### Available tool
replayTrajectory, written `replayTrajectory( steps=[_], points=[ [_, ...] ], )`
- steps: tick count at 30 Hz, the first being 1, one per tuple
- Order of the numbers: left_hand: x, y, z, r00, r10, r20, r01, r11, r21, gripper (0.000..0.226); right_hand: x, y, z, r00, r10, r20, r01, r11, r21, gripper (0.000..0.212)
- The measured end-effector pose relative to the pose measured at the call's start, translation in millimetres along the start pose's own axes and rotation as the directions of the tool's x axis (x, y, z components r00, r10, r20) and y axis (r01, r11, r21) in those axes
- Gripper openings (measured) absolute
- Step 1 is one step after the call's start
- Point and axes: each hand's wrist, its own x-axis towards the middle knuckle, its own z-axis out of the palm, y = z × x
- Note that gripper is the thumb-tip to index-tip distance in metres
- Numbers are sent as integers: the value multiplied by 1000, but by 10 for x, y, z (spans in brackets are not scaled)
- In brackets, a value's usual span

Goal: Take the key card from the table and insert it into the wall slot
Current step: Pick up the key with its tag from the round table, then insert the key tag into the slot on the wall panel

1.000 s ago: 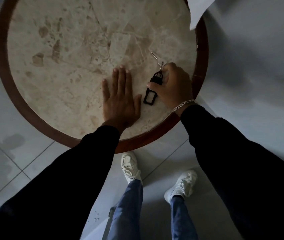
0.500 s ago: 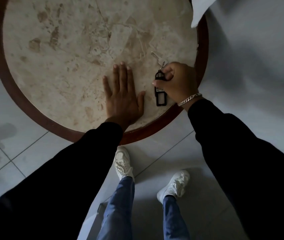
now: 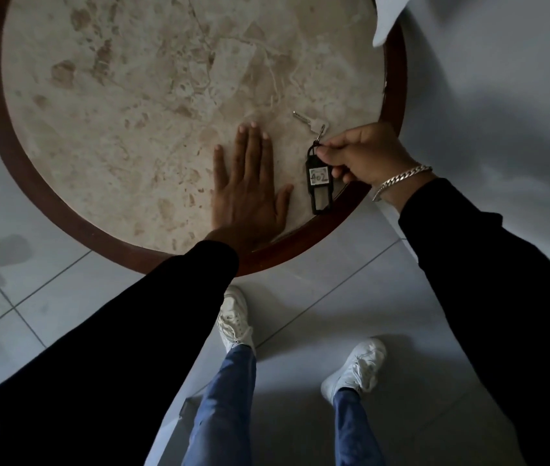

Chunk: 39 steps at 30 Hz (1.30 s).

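Note:
The key card (image 3: 320, 183) is a black plastic tag with a white label reading 402 and an open frame at its lower end. It lies near the front right edge of the round marble table (image 3: 125, 105). A small metal key (image 3: 307, 122) is joined to its top by a ring. My right hand (image 3: 362, 153) pinches the tag's top end between thumb and fingers. My left hand (image 3: 250, 193) lies flat on the marble, fingers spread, just left of the tag and not touching it. No wall slot is in view.
The table has a dark wooden rim (image 3: 303, 245). A white cloth corner (image 3: 389, 18) hangs over its far right edge. Below are pale floor tiles (image 3: 48, 297), my two white shoes (image 3: 235, 319) and blue jeans. A pale wall (image 3: 502, 79) stands on the right.
My right hand has slid from on top of the tag to its upper end, uncovering the 402 label. The tag has turned more upright. My left hand stays flat.

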Motion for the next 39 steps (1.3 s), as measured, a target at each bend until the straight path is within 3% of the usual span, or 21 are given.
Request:
replayTrajectory(
  steps=[4,11,15,21,30,36,39],
  points=[
    [-39,60,2,1000,-22,-16,22,999,-38,79,-47,46,-79,998,42,46,-49,985,167,13],
    [-16,193,-219,999,-44,10,45,962,-271,73,-383,42,-367,999,-8,36,-1,969,246,12],
    [-19,454,-534,999,33,-37,-43,942,-334,71,-759,-45,-639,1000,-24,-9,25,967,255,1],
    [-294,1003,-1362,981,178,-77,-193,923,-334,67,-1675,-191,-1220,995,-43,-88,67,953,294,20],
    [-947,2016,-2612,929,294,-227,-349,899,-263,68,-3161,-248,-2178,978,-130,-161,182,909,375,9],
    [-1063,2783,-3274,845,386,-370,-489,837,-245,70,-4179,-243,-2778,948,-208,-241,275,917,291,14],
    [-1047,3177,-3577,733,509,-451,-634,752,-180,67,-4613,-247,-3037,916,-259,-305,334,915,227,9]
  ],
)
